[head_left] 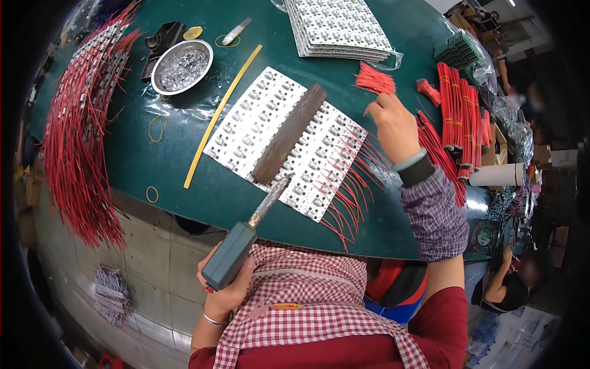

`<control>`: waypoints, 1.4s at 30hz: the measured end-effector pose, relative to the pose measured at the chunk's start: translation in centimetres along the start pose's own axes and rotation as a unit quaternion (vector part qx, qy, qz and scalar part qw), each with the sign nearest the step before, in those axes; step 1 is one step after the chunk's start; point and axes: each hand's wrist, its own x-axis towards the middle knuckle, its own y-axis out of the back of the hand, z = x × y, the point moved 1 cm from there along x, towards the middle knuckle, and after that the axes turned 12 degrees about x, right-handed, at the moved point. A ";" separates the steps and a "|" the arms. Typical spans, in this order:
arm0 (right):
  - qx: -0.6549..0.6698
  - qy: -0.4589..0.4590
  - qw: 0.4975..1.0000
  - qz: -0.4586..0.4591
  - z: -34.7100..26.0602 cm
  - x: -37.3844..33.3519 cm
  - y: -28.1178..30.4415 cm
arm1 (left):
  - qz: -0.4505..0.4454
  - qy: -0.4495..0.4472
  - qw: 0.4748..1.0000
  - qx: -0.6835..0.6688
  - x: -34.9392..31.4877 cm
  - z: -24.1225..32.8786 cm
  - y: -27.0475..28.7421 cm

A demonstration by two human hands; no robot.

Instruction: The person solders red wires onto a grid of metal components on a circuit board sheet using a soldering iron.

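Observation:
My left hand [230, 286] is wrapped round the green handle of a soldering iron [236, 246]. Its metal tip reaches the near edge of a white circuit board panel [243, 132], which carries rows of small metal parts. Across the panel lies a dark wooden bar [289, 135]. Thin red wires [344, 212] stick out from the panel's right side. To the right of the panel my right hand [393, 126] is closed in a pinch, just below a pile of short red wires [373, 80]. Something small and red shows at its fingertips, too small to name.
A metal bowl [206, 69] of silvery scraps stands at the back left, near a yellow strip [224, 117]. Wired panels [92, 123] hang over the left edge. Stacked panels [338, 27] lie at the back; red wire bundles [458, 114] lie right. Another person [516, 277] sits at far right.

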 end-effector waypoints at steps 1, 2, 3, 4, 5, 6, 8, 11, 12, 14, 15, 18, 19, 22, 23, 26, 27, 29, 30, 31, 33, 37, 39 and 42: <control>0.057 -0.022 0.997 0.049 -0.8 -0.5 0.7 | 0.001 0.004 1.000 0.000 -0.2 0.0 0.1; 0.121 -0.050 0.988 0.078 -2.5 -1.4 1.4 | 0.001 0.013 1.000 -0.001 -0.4 0.0 0.2; 0.167 -0.054 0.979 0.104 -4.4 -2.1 1.6 | 0.005 0.022 1.000 0.000 -0.7 -0.1 0.3; 0.212 -0.052 0.970 0.109 -6.3 -3.0 2.3 | 0.005 0.025 1.000 -0.001 -0.7 -0.3 0.3; 0.250 -0.043 0.959 0.123 -7.9 -3.9 2.9 | -0.007 0.012 1.000 0.014 -0.6 -0.4 0.3; 0.292 -0.053 0.947 0.119 -9.3 -5.0 3.1 | -0.021 -0.003 0.999 0.027 -0.4 -0.4 0.2; 0.347 -0.075 0.928 0.116 -12.0 -6.5 2.5 | -0.023 -0.002 1.000 0.019 -0.1 -0.1 0.1; 0.377 -0.107 0.912 0.124 -13.7 -8.1 1.1 | -0.032 0.005 0.999 -0.004 0.1 0.1 0.1; 0.381 -0.123 0.907 0.131 -14.0 -8.4 0.7 | -0.035 0.016 0.999 -0.016 0.1 0.1 0.1; 0.375 -0.129 0.907 0.138 -14.4 -8.6 0.3 | -0.046 0.017 0.999 -0.007 0.1 0.2 0.2; 0.370 -0.133 0.908 0.144 -14.5 -8.8 0.1 | -0.056 0.018 0.998 0.001 0.1 0.3 0.2; 0.364 -0.128 0.911 0.143 -14.5 -8.8 -0.4 | -0.081 0.017 0.997 0.008 0.0 0.4 0.3; 0.365 -0.128 0.911 0.142 -14.6 -8.8 -0.5 | -0.081 0.017 0.997 0.009 -0.1 0.4 0.3; 0.370 -0.137 0.908 0.141 -14.7 -8.8 -0.5 | -0.101 0.016 0.994 0.025 -0.4 0.4 0.3; 0.373 -0.133 0.909 0.133 -14.6 -8.8 -0.4 | -0.099 0.009 0.995 0.028 -0.5 0.4 0.3; 0.379 -0.132 0.908 0.120 -14.2 -8.7 -0.7 | -0.111 0.003 0.993 0.038 0.0 0.6 0.2; 0.382 -0.126 0.908 0.118 -14.3 -8.7 -0.7 | -0.118 -0.002 0.992 0.046 0.0 0.8 0.3; 0.378 -0.123 0.910 0.117 -14.3 -8.7 -0.6 | -0.116 -0.024 0.991 0.064 0.3 1.0 0.4; 0.373 -0.120 0.913 0.116 -14.4 -8.7 -0.6 | -0.114 -0.046 0.989 0.081 0.4 1.1 0.4; 0.374 -0.120 0.912 0.116 -14.4 -8.7 -0.5 | -0.114 -0.046 0.989 0.082 0.5 1.3 0.4; 0.372 -0.122 0.913 0.113 -14.4 -8.7 -0.5 | -0.108 -0.051 0.989 0.088 0.6 1.5 0.3; 0.373 -0.121 0.913 0.109 -14.3 -8.7 -0.5 | -0.105 -0.072 0.987 0.097 0.8 1.4 0.1; 0.371 -0.124 0.914 0.108 -14.3 -8.6 -0.5 | -0.107 -0.059 0.988 0.097 0.9 1.6 0.1; 0.369 -0.121 0.916 0.101 -14.3 -8.6 -0.5 | -0.110 -0.073 0.986 0.104 0.9 1.5 0.0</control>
